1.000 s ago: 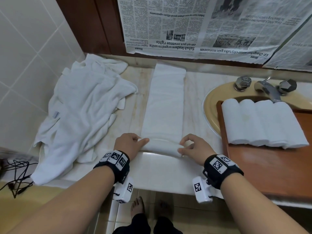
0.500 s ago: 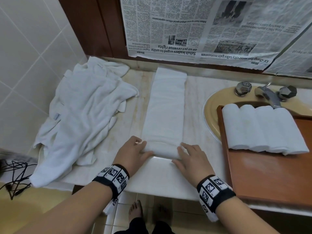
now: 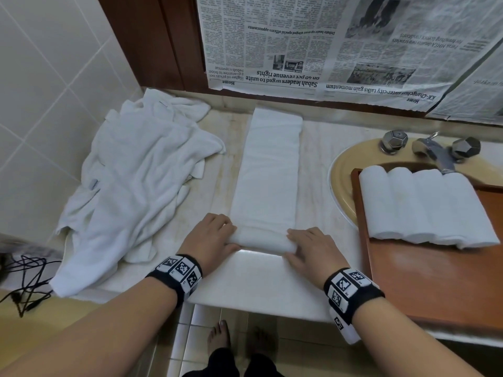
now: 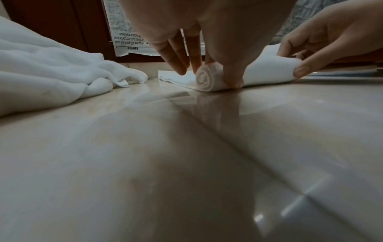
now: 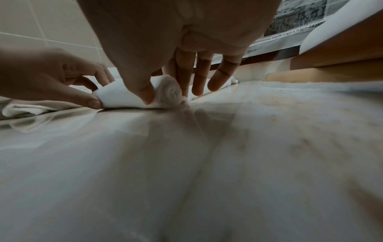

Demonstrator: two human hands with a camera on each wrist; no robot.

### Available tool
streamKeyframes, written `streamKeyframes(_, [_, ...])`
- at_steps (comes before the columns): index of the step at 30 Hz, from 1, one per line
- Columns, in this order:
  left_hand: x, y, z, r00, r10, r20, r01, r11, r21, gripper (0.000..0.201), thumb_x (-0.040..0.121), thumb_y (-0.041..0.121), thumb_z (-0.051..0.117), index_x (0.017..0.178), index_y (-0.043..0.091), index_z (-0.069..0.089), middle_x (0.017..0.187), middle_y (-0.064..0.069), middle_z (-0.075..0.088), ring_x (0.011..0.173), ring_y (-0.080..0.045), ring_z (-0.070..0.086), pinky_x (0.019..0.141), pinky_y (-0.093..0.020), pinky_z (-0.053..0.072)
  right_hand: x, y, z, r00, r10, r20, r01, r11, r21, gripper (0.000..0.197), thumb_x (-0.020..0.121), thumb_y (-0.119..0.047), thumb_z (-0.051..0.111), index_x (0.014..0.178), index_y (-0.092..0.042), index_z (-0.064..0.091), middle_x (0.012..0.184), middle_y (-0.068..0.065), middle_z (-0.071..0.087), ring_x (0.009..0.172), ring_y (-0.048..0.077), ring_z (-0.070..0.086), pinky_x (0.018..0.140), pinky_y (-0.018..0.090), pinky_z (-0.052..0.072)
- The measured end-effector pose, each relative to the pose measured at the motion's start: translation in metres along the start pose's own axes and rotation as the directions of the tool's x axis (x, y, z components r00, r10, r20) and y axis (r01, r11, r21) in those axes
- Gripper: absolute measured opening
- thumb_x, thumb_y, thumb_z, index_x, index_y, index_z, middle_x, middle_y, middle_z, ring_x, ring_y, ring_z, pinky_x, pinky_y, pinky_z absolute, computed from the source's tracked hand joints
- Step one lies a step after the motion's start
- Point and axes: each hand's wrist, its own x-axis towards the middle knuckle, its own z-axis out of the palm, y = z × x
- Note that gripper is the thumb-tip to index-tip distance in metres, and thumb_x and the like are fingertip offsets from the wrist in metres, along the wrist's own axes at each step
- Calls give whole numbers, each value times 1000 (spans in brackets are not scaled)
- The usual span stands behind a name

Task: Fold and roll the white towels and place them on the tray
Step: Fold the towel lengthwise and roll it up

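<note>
Now your tabletop [image 3: 313, 148], a pale marble surface, fills most of the head view. On it, at about 9 o'clock from your hands, lies the big pile of loose white towels [image 3: 136, 186], crumpled and reaching to the near edge. The wooden tray [image 3: 435, 281] sits at 3 o'clock, partly over the yellow sink [image 3: 340, 180], and it carries four rolled towels [image 3: 424, 205] side by side, touching each other, at its far end. Sheets of newspaper [image 3: 340, 44] hang upside down on the wall at 12 o'clock.

The folded towel [image 3: 269, 170] lies as a long strip in the middle of the tabletop, running from 12 o'clock toward you. Its near end is already rolled into a small roll [image 3: 261, 242], which lies across between your two hands; the spiral of its end shows clearly in both wrist views.

Your left hand [image 3: 209, 238] holds the left end of the roll: the thumb is pressed against the near side and the fingers curve over the top to the far side. Your right hand [image 3: 310, 251] holds the right end in the same way, thumb in front and fingers bent over the roll onto the flat strip behind it.

The faucet [image 3: 435, 153] with two handles stands behind the tray.
</note>
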Motion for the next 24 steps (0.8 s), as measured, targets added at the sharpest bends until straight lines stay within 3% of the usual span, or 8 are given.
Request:
streamKeyframes(4, [-5,-8,-3,998,20,58,-18,999,-29,53,92,58,53,115,15,72,108,3,62,100,-19,49,88,-31,49,-5,4,-1,1000,-7,14,7,1000,-17,46,97,-50,57,139,-31,57,144,-19,54,132,13,42,102,37,37])
streamKeyframes(7, [-8,-10,-6,987,-79,137,97,988,-124,66,88,72,40,125,25,67,112,13,58,104,-10,44,94,-22,35,-5,5,-4,999,-13,37,11,999,46,42,97,-48,59,135,-31,61,133,-18,56,125,12,44,101,37,37])
streamKeyframes(9, [-7,-10,-6,974,-161,156,191,961,-199,66,84,76,39,124,31,67,106,22,53,103,-7,43,94,-22,34,-3,7,-5,997,14,73,-24,989,143,38,97,-46,60,130,-29,65,125,-19,56,116,9,45,102,34,38])
streamKeyframes(11, [-5,-10,-5,959,-233,164,270,924,-270,55,85,74,48,117,35,70,102,25,55,101,-7,48,92,-26,39,2,9,-4,993,73,95,-96,958,269,30,95,-43,65,119,-27,70,117,-18,54,109,8,48,99,29,41])
streamKeyframes(15, [1,-2,-9,913,-366,179,407,841,-355,15,90,55,68,86,42,63,93,16,63,92,-8,58,77,-23,41,9,4,-5,959,247,140,-284,848,448,21,92,-37,72,101,-19,69,107,-8,51,93,9,56,77,12,37])
streamKeyframes(19, [7,2,-10,839,-502,209,544,770,-332,36,87,59,71,68,31,59,76,14,60,74,-2,55,62,-16,33,16,1,-10,925,333,184,-378,752,540,29,88,-34,79,112,-20,70,100,-4,65,89,9,61,74,17,41])
streamKeyframes(21, [8,1,-10,803,-552,222,594,721,-356,45,86,61,71,68,22,60,65,14,55,66,-2,52,58,-17,32,21,3,-16,901,377,217,-427,671,606,31,83,-31,84,109,-19,71,98,0,71,86,10,65,68,16,43])
streamKeyframes(24, [13,4,-14,781,-577,239,622,686,-378,56,86,63,70,56,22,46,52,11,45,56,-10,47,55,-25,32,29,4,-23,873,398,282,-482,623,616,27,83,-27,84,103,-18,68,96,7,74,79,15,70,66,22,46])
